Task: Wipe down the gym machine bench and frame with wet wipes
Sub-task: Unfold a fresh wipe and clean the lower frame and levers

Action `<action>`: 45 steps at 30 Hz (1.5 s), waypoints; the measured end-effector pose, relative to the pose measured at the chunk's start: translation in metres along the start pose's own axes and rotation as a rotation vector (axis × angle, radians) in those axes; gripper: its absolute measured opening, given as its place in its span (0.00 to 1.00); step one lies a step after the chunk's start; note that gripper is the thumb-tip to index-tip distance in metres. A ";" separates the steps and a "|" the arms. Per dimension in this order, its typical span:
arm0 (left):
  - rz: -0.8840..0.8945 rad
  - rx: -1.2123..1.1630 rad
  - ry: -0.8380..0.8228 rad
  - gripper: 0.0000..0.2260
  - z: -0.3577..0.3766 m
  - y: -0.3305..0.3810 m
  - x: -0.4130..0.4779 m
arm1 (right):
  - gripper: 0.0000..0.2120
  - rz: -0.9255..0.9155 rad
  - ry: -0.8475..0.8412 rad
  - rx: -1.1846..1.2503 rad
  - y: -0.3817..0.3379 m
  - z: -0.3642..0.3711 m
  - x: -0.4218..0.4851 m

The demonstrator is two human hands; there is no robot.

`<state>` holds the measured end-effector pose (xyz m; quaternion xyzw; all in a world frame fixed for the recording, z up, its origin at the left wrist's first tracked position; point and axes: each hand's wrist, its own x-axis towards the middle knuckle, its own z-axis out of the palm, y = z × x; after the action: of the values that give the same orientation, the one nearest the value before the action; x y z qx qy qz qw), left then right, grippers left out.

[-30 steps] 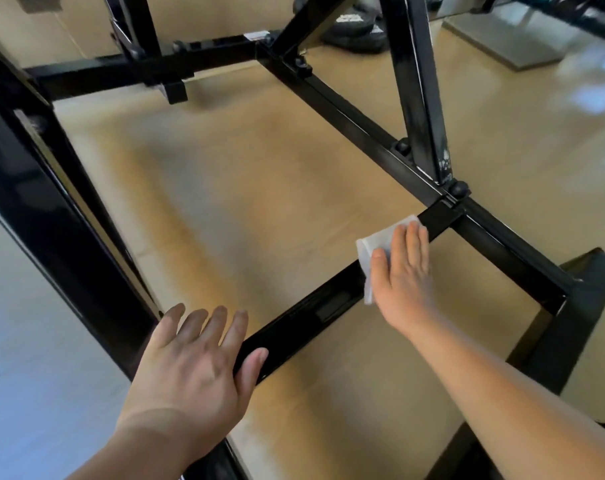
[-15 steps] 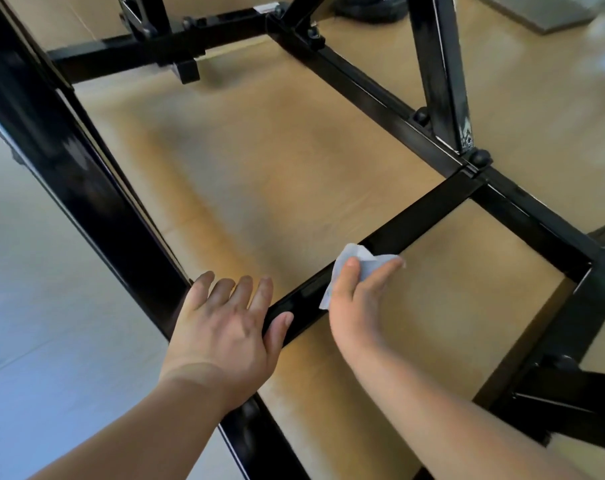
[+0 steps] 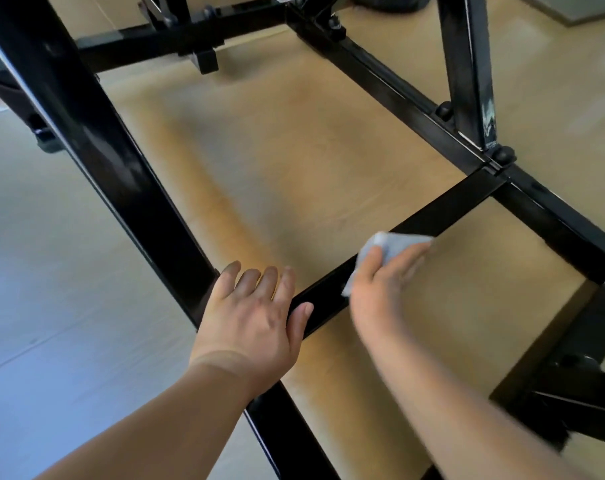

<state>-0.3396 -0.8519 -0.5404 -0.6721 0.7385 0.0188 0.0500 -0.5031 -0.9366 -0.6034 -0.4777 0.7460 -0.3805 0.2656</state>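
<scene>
The left hand (image 3: 252, 313) lies flat with straight fingers on the frame (image 3: 96, 161) at 6 o'clock, holding nothing and likely bracing the person. At its 2 o'clock, the right hand (image 3: 384, 285) grips a bunched wipe (image 3: 396, 244) against the crossbar (image 3: 460, 206), apparently to scrub along it.

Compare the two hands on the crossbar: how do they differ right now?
The left hand lies flat and empty, fingers spread, at the near end of the crossbar. The right hand holds a bunched wet wipe farther along it. The left hand looks sharp; the right hand is blurred. Both are at the same black crossbar.
</scene>
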 end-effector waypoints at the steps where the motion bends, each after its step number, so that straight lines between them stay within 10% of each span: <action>1: 0.012 -0.020 0.026 0.27 0.002 -0.001 0.000 | 0.40 -0.081 -0.022 -0.005 0.002 0.007 -0.036; 13: 0.056 -0.091 0.163 0.23 -0.001 -0.003 -0.004 | 0.37 0.241 -0.033 0.188 -0.005 -0.013 0.044; 21: 0.077 -0.110 0.242 0.23 0.005 -0.005 -0.003 | 0.46 0.071 -0.197 0.042 -0.017 0.013 -0.101; 32: 0.067 -0.069 0.258 0.22 0.007 -0.005 -0.004 | 0.24 0.176 0.094 0.025 -0.015 -0.046 0.128; 45: 0.073 -0.059 0.282 0.22 0.010 -0.004 -0.003 | 0.39 0.384 0.046 -0.065 -0.022 -0.047 0.157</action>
<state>-0.3352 -0.8480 -0.5500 -0.6419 0.7613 -0.0522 -0.0747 -0.5912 -1.0712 -0.5639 -0.3264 0.8411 -0.3093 0.3007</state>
